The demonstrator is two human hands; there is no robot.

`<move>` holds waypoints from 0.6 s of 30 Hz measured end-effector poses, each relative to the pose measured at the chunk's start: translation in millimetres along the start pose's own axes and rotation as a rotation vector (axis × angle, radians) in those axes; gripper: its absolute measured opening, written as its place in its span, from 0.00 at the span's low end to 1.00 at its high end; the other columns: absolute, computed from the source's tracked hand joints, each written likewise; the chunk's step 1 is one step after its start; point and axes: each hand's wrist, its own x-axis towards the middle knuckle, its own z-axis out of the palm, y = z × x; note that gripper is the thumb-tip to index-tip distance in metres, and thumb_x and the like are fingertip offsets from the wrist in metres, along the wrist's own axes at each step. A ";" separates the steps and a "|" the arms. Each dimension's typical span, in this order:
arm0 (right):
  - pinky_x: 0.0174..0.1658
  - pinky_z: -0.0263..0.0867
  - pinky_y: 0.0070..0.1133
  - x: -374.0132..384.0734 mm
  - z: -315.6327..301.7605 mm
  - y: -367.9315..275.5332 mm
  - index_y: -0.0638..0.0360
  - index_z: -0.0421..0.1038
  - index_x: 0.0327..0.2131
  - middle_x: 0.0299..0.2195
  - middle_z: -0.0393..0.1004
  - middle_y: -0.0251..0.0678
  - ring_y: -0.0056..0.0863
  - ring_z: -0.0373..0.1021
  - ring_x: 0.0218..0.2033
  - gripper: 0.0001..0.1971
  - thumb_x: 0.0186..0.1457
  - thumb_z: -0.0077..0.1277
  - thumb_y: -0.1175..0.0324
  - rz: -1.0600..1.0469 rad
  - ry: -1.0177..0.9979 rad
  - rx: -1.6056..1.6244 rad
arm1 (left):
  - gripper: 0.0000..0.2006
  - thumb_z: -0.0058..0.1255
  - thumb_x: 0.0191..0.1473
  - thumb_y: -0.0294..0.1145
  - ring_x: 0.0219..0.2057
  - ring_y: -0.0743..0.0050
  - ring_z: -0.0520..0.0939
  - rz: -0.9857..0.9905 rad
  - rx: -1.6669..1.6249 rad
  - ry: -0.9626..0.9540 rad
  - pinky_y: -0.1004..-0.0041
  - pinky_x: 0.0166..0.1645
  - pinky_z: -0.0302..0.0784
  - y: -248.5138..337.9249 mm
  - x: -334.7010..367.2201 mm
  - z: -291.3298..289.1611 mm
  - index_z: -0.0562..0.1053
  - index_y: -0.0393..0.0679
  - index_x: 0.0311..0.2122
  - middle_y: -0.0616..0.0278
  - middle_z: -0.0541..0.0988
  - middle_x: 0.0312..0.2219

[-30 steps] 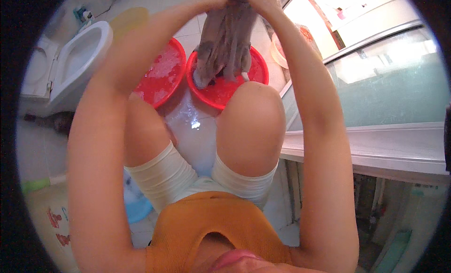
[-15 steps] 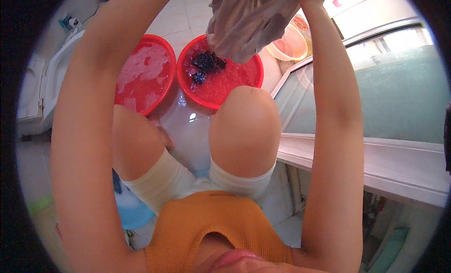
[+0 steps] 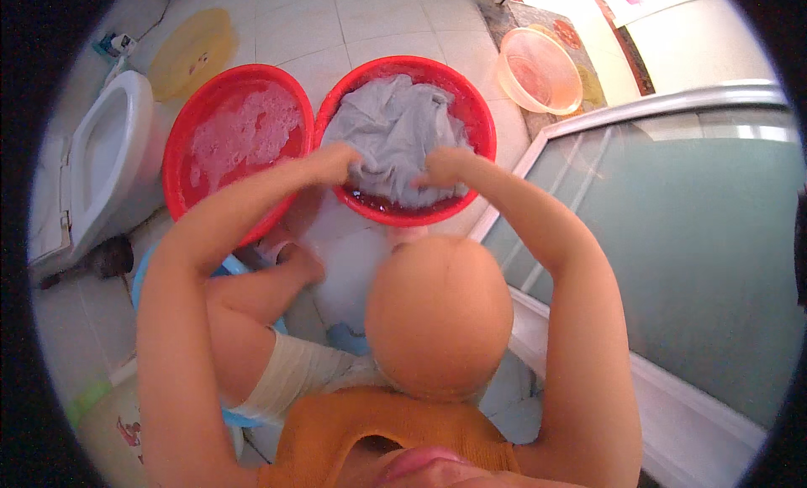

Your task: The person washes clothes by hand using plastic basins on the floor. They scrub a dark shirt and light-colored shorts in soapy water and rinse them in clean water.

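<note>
A wet grey garment [image 3: 392, 126] lies bunched in the right-hand red basin [image 3: 407, 65], filling most of it; what sort of garment it is does not show. At its near left edge my left hand [image 3: 340, 162] is closed on the cloth, a little blurred. My right hand [image 3: 445, 167] grips the same garment closer to the basin's right side. Dark water shows along the near rim below the cloth. Touching this basin on the left is another red basin [image 3: 174, 164], with foamy water [image 3: 244, 135] in it.
A white toilet [image 3: 109, 156] stands at the far left, near a yellow basin [image 3: 195, 51]. A pale pink basket [image 3: 540, 70] sits on a patterned mat at the back right. On the right is a framed glass panel [image 3: 656, 211]. Part of a blue tub [image 3: 145, 274] shows beside my left leg.
The grey garment has come down from above into the right-hand basin, covering the dark cloth that was visible there. Both my hands have lowered with it, and my knees have shifted.
</note>
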 end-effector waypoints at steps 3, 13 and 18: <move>0.39 0.65 0.33 17.2 -34.4 -11.6 0.58 0.72 0.36 0.33 0.72 0.49 0.39 0.69 0.37 0.30 0.45 0.41 0.39 -0.010 -0.029 0.105 | 0.17 0.51 0.37 0.31 0.35 0.55 0.76 0.140 -0.104 -0.033 0.65 0.40 0.70 -4.8 -14.8 5.0 0.73 0.43 0.37 0.53 0.75 0.35; 0.52 0.49 0.45 66.1 8.5 16.0 0.55 0.40 0.58 0.59 0.36 0.53 0.50 0.44 0.57 0.48 0.38 0.54 0.45 0.496 0.500 0.183 | 0.15 0.40 0.44 0.35 0.26 0.44 0.77 -0.506 0.076 0.184 0.52 0.32 0.71 29.4 53.9 15.2 0.63 0.35 0.36 0.42 0.75 0.22; 0.55 0.45 0.43 45.7 25.0 1.7 0.55 0.46 0.57 0.59 0.40 0.46 0.48 0.40 0.59 0.47 0.34 0.56 0.48 0.261 0.582 -0.054 | 0.14 0.39 0.44 0.30 0.30 0.45 0.78 -0.584 -0.064 0.040 0.55 0.35 0.72 41.1 53.5 57.6 0.62 0.34 0.37 0.40 0.75 0.26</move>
